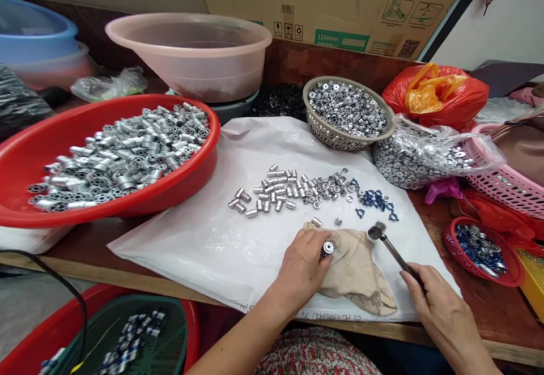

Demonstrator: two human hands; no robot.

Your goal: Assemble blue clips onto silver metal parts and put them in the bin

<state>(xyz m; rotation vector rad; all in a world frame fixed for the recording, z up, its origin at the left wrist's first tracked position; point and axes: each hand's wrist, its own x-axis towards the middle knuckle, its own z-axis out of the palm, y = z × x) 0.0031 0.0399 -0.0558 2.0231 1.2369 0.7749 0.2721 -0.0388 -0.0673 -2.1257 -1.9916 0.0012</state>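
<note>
My left hand [304, 261] is closed around a small silver metal cylinder [327, 248], its round end facing up, over a folded beige cloth [352, 267]. My right hand [442, 301] grips the dark handle of a small hammer [395, 250]; the hammer's metal head is raised beside the cloth's right edge. Beyond the cloth lie loose silver cylinders [276, 188], round metal caps [325, 188] and blue ring-shaped pieces [374, 199]. One cylinder [317, 222] and a small metal piece [338, 221] sit just past the cloth.
A white plastic sheet [204, 250] covers the table. At left stands a red basin [208, 160] heaped with cylinders. Behind are a pink tub [212, 63], a grey basket [323, 131] of caps and a clear bag [408, 160] of metal parts. A small red basket [516, 273] is right.
</note>
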